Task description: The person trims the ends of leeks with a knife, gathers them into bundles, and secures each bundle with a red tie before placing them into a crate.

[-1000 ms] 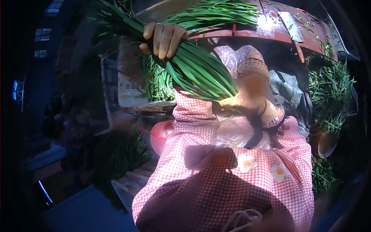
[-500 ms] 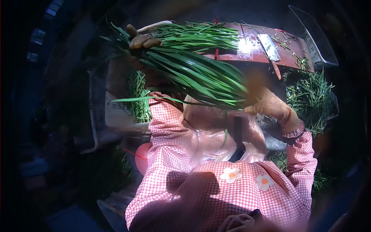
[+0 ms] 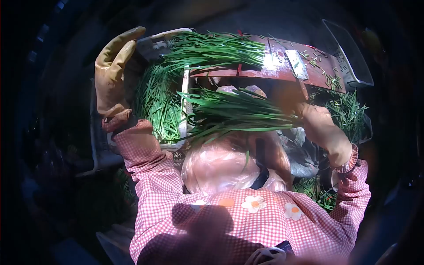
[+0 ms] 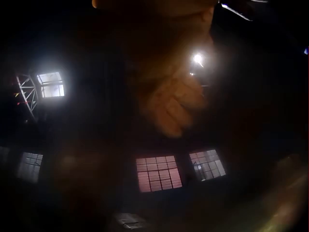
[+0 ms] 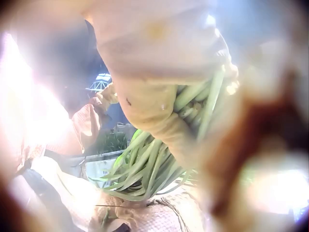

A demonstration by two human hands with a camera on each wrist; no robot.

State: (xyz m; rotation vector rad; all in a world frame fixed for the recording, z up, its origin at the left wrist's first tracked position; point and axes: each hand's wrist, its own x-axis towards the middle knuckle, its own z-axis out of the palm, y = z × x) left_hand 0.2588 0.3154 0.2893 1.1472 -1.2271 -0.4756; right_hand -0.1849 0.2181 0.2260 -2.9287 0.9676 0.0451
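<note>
My gloved right hand (image 3: pixel 320 128) grips a bunch of Chinese chives (image 3: pixel 238 110) by its stalk ends, over my plastic-covered lap. The long green leaves spread loosely leftward from the fist. In the right wrist view the gloved fingers curl round the pale stalks (image 5: pixel 190 99), and the leaves droop below. My left hand (image 3: pixel 112 70), in a yellowish rubber glove, is raised at the far left with nothing in it. Its fingers stretch upward beside a white crate (image 3: pixel 184 106) of chives. The left wrist view shows this hand (image 4: pixel 174 106) only dimly.
Ahead, a reddish board (image 3: pixel 212 72) carries another heap of chives (image 3: pixel 216 51), a cleaver (image 3: pixel 297 66) and cut bits. Behind its right end stands a clear plastic crate (image 3: pixel 353 62). More loose greens (image 3: pixel 344 110) lie at the right, beside a grey plastic sheet (image 3: pixel 302 154).
My left hand has let go of the leafy end and swung out to the left. The right hand keeps its grip, and the bunch's leaves have dropped and spread. The head view has shifted.
</note>
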